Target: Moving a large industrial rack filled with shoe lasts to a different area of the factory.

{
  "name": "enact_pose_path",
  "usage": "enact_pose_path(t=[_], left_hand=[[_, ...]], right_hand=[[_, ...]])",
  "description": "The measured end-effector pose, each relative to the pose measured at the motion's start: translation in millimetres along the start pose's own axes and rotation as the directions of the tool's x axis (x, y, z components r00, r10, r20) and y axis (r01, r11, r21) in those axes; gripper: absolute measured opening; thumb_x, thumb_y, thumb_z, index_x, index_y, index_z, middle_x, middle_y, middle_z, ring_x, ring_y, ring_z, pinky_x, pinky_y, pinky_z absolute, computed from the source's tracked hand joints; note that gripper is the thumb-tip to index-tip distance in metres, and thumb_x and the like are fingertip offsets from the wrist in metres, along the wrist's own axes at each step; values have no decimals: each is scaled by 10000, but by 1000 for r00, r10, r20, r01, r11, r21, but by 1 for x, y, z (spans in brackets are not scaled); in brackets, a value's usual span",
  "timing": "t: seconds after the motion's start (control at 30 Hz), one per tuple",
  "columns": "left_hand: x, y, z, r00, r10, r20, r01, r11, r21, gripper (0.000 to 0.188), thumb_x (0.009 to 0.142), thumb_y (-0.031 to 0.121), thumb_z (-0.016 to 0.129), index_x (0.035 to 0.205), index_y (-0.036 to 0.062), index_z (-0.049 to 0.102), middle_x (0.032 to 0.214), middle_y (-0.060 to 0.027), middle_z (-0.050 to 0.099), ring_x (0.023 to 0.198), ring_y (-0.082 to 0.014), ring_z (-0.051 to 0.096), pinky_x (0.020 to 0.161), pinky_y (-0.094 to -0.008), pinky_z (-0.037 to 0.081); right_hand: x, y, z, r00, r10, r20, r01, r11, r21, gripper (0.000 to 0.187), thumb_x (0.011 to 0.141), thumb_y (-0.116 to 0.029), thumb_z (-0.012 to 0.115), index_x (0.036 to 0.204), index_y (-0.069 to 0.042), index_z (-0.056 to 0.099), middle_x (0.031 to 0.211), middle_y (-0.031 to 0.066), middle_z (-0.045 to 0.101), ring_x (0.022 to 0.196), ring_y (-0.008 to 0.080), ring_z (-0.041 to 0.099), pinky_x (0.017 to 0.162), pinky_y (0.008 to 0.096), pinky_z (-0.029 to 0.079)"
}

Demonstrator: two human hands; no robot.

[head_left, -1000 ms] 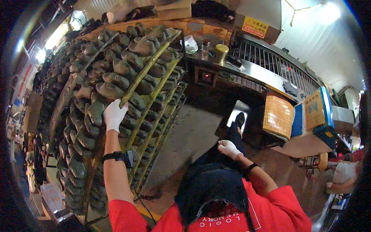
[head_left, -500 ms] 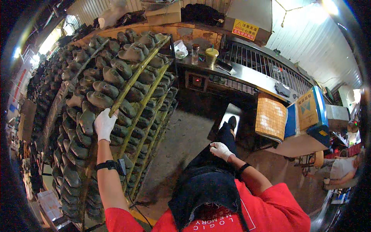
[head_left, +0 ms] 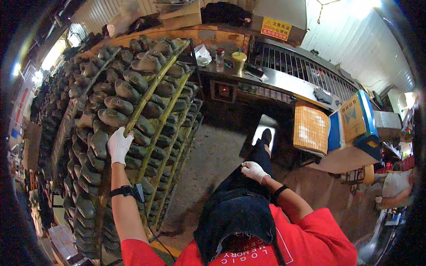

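My left hand (head_left: 119,145), in a white glove, is closed round the yellow edge rail (head_left: 141,106) of a tall rack. Dark grey-green shoe lasts (head_left: 119,104) stand in close rows on its tiers, several right beside my fingers. My right hand (head_left: 254,171), also gloved in white, is curled into a loose fist over my dark trouser leg, away from the rack. Nothing shows in it. A dark strapped device (head_left: 125,190) sits on my left wrist, and its cable runs down past the rack.
A metal bench (head_left: 284,85) with a barred conveyor runs along the far side, bearing a gold cup (head_left: 238,62) and a bottle (head_left: 220,60). A bamboo-matted seat (head_left: 311,127) and a blue bin (head_left: 368,119) stand at right. Beyond them is another person (head_left: 397,184).
The view has shifted slightly, so the rack and bench sit a little further left. My left hand stays on the rail and my right fist stays by my leg. The person at right has shifted.
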State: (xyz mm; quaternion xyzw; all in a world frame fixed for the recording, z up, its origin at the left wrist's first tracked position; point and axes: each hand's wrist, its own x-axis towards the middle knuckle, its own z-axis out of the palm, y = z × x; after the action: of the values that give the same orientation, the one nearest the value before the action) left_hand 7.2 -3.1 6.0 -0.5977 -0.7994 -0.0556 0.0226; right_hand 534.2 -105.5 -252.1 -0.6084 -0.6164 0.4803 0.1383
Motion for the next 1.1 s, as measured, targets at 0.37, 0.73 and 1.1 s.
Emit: enact_pose_path(t=[0.37, 0.73, 1.1], left_hand=[[-3, -5, 5, 996, 53, -68, -51, 998, 39, 558, 920, 441, 655, 1312, 45, 622, 1211, -207, 683, 1116, -401, 640, 935, -485, 506], [-2, 7, -2, 1000, -7, -12, 7, 1000, 11, 553, 927, 449, 644, 1307, 47, 630, 1198, -218, 689, 1117, -399, 646, 948, -485, 507], [-7, 8, -3, 999, -14, -46, 14, 1000, 17, 565, 920, 475, 648, 1301, 57, 641, 1191, -191, 698, 1114, -378, 652, 947, -476, 507]], right_hand=[[-20, 13, 15, 987, 150, 62, -158, 977, 145, 277, 952, -172, 512, 1065, 23, 673, 785, 43, 641, 682, 150, 618, 642, 306, 518], [-28, 27, 24, 995, 97, 13, -98, 980, 175, 246, 921, -220, 539, 985, -18, 663, 720, 25, 624, 641, 150, 607, 617, 325, 504], [-31, 29, 16, 995, 96, 14, -96, 970, 222, 169, 938, -166, 525, 894, -37, 626, 758, -9, 602, 665, 112, 567, 619, 286, 481]])
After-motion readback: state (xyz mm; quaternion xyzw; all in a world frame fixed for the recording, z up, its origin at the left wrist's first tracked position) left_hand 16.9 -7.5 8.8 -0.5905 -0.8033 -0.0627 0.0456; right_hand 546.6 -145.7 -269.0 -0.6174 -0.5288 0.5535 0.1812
